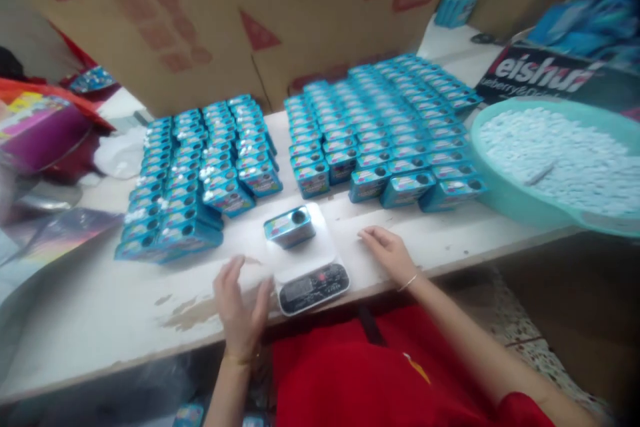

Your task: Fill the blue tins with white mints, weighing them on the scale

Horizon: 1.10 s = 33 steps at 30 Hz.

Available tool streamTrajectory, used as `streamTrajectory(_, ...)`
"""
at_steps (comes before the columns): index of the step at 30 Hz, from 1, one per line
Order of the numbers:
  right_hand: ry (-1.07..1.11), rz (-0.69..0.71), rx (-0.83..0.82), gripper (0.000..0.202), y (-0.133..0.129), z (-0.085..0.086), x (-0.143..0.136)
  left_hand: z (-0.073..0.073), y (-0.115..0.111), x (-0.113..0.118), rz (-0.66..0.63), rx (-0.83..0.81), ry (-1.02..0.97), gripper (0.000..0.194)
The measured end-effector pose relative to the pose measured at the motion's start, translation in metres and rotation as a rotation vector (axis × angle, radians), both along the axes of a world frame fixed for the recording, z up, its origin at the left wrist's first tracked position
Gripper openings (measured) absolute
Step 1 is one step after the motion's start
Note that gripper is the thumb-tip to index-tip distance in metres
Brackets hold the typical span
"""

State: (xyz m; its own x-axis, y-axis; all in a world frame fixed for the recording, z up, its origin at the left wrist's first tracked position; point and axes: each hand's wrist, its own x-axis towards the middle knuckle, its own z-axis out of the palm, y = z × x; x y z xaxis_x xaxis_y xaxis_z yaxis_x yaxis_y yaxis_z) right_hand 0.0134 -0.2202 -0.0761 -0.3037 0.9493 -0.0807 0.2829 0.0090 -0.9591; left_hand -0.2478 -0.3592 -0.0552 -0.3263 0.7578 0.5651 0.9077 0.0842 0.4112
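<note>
A small blue tin (290, 227) with a round dark opening in its top rests on the white plate of a digital kitchen scale (314, 288). To the left of the scale, my left hand (240, 310) is open, thumb and fingers apart, holding nothing. My right hand (387, 253) is over the table on the scale's other side, apart from the tin. Its fingertips are drawn together in a pinch; whether anything small is between them cannot be made out.
Rows of blue tins stand at the left (193, 173) and centre right (385, 127); white pieces lie on many left ones. A turquoise basin (525, 197) of white tablets is at the right. Behind stands a large cardboard box (210, 20). The table's front edge runs below my hands.
</note>
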Motion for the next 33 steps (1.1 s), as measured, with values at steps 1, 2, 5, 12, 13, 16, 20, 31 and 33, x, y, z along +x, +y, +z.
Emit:
streamTrajectory(1,0.01,0.004,0.006,0.027,0.0,0.0,0.0,0.012,0.012,-0.001,-0.047,0.008,0.016,0.066)
streamTrajectory(2,0.021,0.005,0.014,0.027,0.001,0.0,-0.001,0.023,0.026,-0.002,-0.101,-0.001,0.05,0.076)
streamTrajectory(5,0.054,0.004,0.038,0.027,0.002,-0.001,-0.001,0.049,0.069,0.0,-0.304,-0.074,0.186,0.068)
streamTrajectory(12,0.079,0.02,0.084,0.026,0.001,-0.01,0.001,0.066,0.141,0.066,-0.522,-0.125,0.262,0.036)
streamTrajectory(13,0.083,0.016,0.085,0.026,0.001,-0.012,0.001,0.063,0.149,0.079,-0.531,-0.135,0.263,0.036)
streamTrajectory(16,0.097,0.021,0.092,0.027,0.001,-0.014,0.002,0.05,0.171,0.113,-0.507,-0.187,0.302,0.035)
streamTrajectory(20,0.12,0.049,0.092,0.029,-0.001,-0.013,0.004,0.036,0.189,0.114,-0.491,-0.134,0.291,0.042)
streamTrajectory(31,0.097,0.076,0.102,0.03,-0.001,-0.016,0.004,0.06,0.195,-0.055,0.033,-0.388,0.523,0.019)
streamTrajectory(33,0.1,0.065,0.103,0.03,-0.001,-0.016,0.004,0.058,0.195,-0.058,-0.047,-0.429,0.596,0.017)
